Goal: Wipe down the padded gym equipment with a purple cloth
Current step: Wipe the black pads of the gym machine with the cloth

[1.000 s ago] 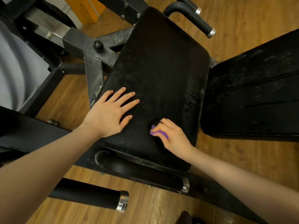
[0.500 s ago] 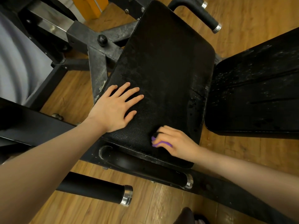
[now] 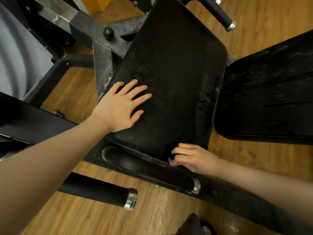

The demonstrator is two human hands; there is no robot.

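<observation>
A black padded seat (image 3: 172,68) fills the middle of the view, its surface speckled with wet marks toward the right edge. My left hand (image 3: 120,107) lies flat on the pad's near left part, fingers spread. My right hand (image 3: 193,158) sits at the pad's near edge, fingers curled round a purple cloth (image 3: 172,162); only a small purple corner shows under the fingers.
A second black pad (image 3: 267,92) stands to the right, also spotted. Black handle bars with chrome ends lie near me (image 3: 100,190) and at the far top (image 3: 220,12). A grey steel frame (image 3: 101,65) rises on the left. Wooden floor (image 3: 152,214) lies all around.
My right hand has drawn the cloth toward me, from the pad's lower middle to its near edge. The left hand has kept its place on the pad.
</observation>
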